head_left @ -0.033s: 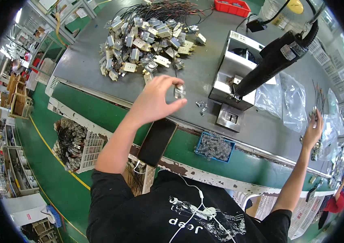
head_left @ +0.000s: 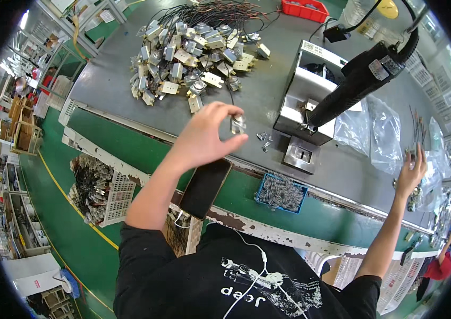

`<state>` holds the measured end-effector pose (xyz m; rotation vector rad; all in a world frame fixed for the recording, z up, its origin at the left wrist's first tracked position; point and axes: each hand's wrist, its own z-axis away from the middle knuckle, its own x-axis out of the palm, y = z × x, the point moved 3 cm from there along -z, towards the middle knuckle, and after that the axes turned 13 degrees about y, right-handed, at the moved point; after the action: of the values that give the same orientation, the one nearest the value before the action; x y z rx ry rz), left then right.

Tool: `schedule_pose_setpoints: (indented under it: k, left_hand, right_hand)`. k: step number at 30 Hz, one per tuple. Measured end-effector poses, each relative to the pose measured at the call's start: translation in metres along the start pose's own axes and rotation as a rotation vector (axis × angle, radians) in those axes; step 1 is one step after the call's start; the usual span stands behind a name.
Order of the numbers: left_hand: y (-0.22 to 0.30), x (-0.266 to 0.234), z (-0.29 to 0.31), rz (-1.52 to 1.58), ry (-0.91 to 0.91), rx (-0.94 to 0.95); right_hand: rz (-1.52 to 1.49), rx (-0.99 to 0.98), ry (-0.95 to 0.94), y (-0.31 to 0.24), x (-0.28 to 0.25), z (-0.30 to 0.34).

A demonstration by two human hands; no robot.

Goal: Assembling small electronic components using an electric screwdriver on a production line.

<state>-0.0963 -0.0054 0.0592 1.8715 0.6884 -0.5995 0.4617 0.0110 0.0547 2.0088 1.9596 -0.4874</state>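
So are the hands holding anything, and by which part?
Left hand: small metal part, apparently by its upper edge; thumb contact unclear. Right hand: too small to tell.

Displayed large white lettering [head_left: 240,295], inverted in view, on the front of the black T-shirt [head_left: 183,287]; displayed smaller white lines [head_left: 302,287] beside the printed graphic [head_left: 249,270], too fine to read. Bore a pale label [head_left: 379,69] on the black cylindrical tool [head_left: 350,90], with illegible characters. Bore a white label [head_left: 311,48] with dark marks at the top edge of the metal machine [head_left: 301,87], likewise illegible. Carried red print [head_left: 38,284] on the white carton [head_left: 26,272] at lower left, unreadable at this size.
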Motion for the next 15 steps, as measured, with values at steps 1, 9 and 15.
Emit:
schedule_pose_setpoints:
  k: [1,9,15]
  left_hand:
    - [0.008,0.002,0.007,-0.005,0.003,-0.013]
    - [0.097,0.023,0.046,-0.137,-0.072,0.267]
    - [0.051,0.012,0.009,-0.294,0.098,0.57]
  right_hand:
    - [0.145,-0.105,0.089,-0.029,-0.008,-0.005]
    - [-1.684,0.674,-1.228,-0.295,-0.053,0.042]
    - [-1.242,0.402,-1.633,-0.264,-0.076,0.014]
